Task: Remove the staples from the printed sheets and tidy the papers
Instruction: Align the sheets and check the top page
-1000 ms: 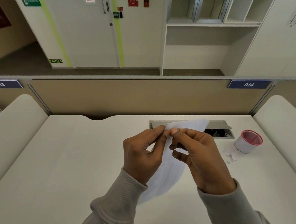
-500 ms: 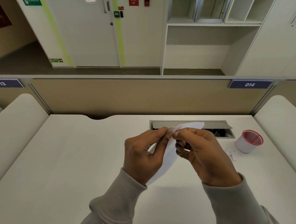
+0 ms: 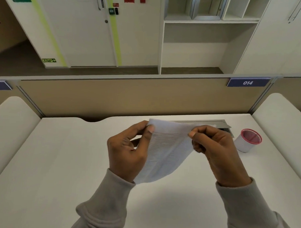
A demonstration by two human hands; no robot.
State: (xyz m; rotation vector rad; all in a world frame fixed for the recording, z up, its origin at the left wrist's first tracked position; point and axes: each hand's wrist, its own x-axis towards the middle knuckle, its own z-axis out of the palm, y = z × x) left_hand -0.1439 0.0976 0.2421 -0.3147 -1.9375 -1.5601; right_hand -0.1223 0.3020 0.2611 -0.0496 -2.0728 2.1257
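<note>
The printed sheets (image 3: 163,151) hang in the air above the white desk (image 3: 59,161), their lines of text facing me. My left hand (image 3: 128,150) pinches the top left corner between thumb and fingers. My right hand (image 3: 216,152) pinches the top right corner, so the upper edge is stretched between both hands. The lower part of the paper droops toward my left wrist. No staple is visible from here.
A small white cup with a red rim (image 3: 247,141) stands on the desk at the right. A grey cable hatch (image 3: 222,126) lies open behind my right hand. A beige partition (image 3: 129,99) closes the desk's far side, with padded side panels left and right.
My hands have moved apart: they were pinching together at one spot on the paper's top, and now each holds a separate corner, spreading the sheets open toward me.
</note>
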